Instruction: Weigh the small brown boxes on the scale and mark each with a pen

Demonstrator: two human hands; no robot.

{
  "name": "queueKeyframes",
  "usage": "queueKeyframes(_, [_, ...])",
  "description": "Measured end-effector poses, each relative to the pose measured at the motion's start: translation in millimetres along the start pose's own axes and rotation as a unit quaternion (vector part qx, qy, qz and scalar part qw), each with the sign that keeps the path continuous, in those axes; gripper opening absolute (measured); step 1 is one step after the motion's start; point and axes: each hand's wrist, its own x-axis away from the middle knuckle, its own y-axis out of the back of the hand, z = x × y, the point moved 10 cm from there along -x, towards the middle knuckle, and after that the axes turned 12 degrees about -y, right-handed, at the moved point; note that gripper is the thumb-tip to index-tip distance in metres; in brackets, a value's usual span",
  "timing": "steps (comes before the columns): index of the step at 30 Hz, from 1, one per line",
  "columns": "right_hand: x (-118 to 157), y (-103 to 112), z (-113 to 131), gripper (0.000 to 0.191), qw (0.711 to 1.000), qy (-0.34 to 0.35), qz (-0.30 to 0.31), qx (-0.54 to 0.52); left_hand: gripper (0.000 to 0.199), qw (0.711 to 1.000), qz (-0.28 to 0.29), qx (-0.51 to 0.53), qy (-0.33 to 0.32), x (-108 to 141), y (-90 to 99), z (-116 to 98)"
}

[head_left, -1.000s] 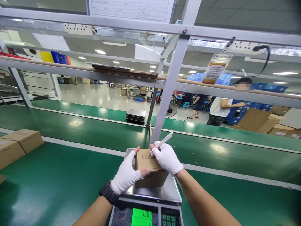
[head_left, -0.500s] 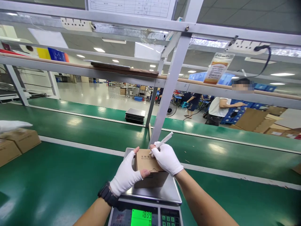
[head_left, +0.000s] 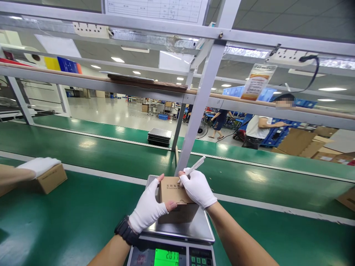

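Note:
A brown cardboard box (head_left: 172,190) printed "Brushless DC" sits on the steel pan of a digital scale (head_left: 203,227), whose green display (head_left: 166,256) is lit. My left hand (head_left: 148,205), in a white glove with bare thumb and fingertip showing, is wrapped around the box's left side. In my right hand (head_left: 198,187), also gloved in white, a white pen (head_left: 196,165) is pinched, its tip at the box top. The heel of that hand rests against the box's right edge, hiding part of the print.
At the left, another person's gloved hand (head_left: 41,166) lies on a second cardboard box (head_left: 54,179). A metal post (head_left: 198,99) rises behind the scale. Another scale (head_left: 160,136) stands on the far green belt. A box (head_left: 348,198) is at the right edge.
The other person's hand and the box under it have moved right. The scale's reading went from about 1839 to 2.011. My hands have barely shifted.

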Motion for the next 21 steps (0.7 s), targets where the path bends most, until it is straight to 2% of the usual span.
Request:
queueKeyframes(5, [1.2, 1.9, -2.1, 0.030, 0.999, 0.012, -0.010, -0.032, 0.103, 1.000, 0.000, 0.003, 0.001, -2.3, 0.1, 2.4])
queueKeyframes(9, [-3.2, 6.5, -12.4, 0.035, 0.992, 0.012, -0.029, -0.123, 0.104, 1.000, 0.004, 0.010, -0.006, -3.2, 1.4, 4.2])
queueKeyframes(11, [-0.5, 12.1, -16.8, 0.038, 0.984, 0.010, -0.058, -0.170, 0.096, 0.999, -0.008, -0.035, -0.030, 3.3, 3.7, 0.4])
queueKeyframes(12, [3.9, 13.7, -17.2, 0.039, 0.979, 0.010, -0.068, -0.192, 0.085, 0.994, -0.028, -0.090, -0.055, 8.8, 6.7, -4.3])
queueKeyframes(13, [10.4, 14.4, -16.6, 0.040, 0.974, 0.008, -0.075, -0.214, 0.074, 0.980, -0.056, -0.167, -0.095, 15.8, 9.8, -12.7])
queueKeyframes(14, [18.6, 13.8, -14.6, 0.040, 0.969, 0.005, -0.080, -0.235, 0.064, 0.952, -0.084, -0.256, -0.142, 23.9, 10.4, -23.4])
queueKeyframes(16, [36.8, 7.4, -5.6, 0.039, 0.959, 0.001, -0.076, -0.272, 0.057, 0.866, -0.119, -0.424, -0.237, 38.6, 0.4, -44.8])
queueKeyframes(18, [50.0, -4.1, 9.2, 0.035, 0.954, 0.009, -0.047, -0.295, 0.061, 0.791, -0.123, -0.522, -0.295, 41.1, -12.5, -57.3])
queueKeyframes(19, [52.9, -9.5, 16.0, 0.033, 0.953, 0.015, -0.027, -0.302, 0.062, 0.772, -0.119, -0.546, -0.303, 36.0, -14.2, -60.0])
queueKeyframes(21, [51.6, -12.9, 19.6, 0.029, 0.948, 0.023, 0.001, -0.318, 0.062, 0.765, -0.107, -0.563, -0.294, 19.2, -4.0, -61.5])
